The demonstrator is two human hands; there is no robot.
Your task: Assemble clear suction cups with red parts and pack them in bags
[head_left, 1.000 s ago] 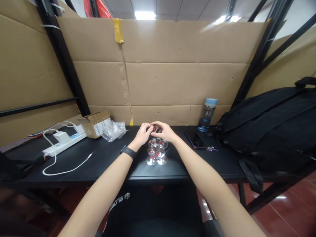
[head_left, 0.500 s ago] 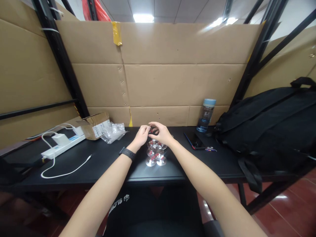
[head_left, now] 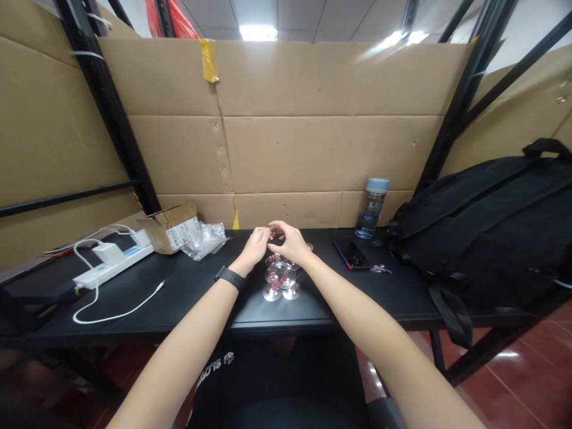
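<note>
Several clear round suction cups (head_left: 277, 272) with red parts are clustered on the table beneath my hands. Just beyond the cluster, my left hand (head_left: 256, 244) is closed with its fingers bent, pinching a small piece with red on it, apparently another suction cup (head_left: 272, 236). My right hand (head_left: 290, 241) curves in from the other side, thumb and forefinger closed round the same piece, their tips meeting the left fingers. Most of that piece is hidden by the fingers. One more clear cup (head_left: 310, 246) shows beside my right wrist.
On the black table (head_left: 196, 304) at left are a white power strip (head_left: 111, 265) with a white cable, an opened cardboard box (head_left: 172, 228) and crumpled plastic wrap (head_left: 205, 239). To the right are a phone (head_left: 351, 254), a water bottle (head_left: 372, 208) and a black backpack (head_left: 487, 232).
Both hands keep almost the same place. The fingers have shifted slightly round the small piece, and the dark gap between the right thumb and forefinger looks different. The cluster of cups is unchanged.
</note>
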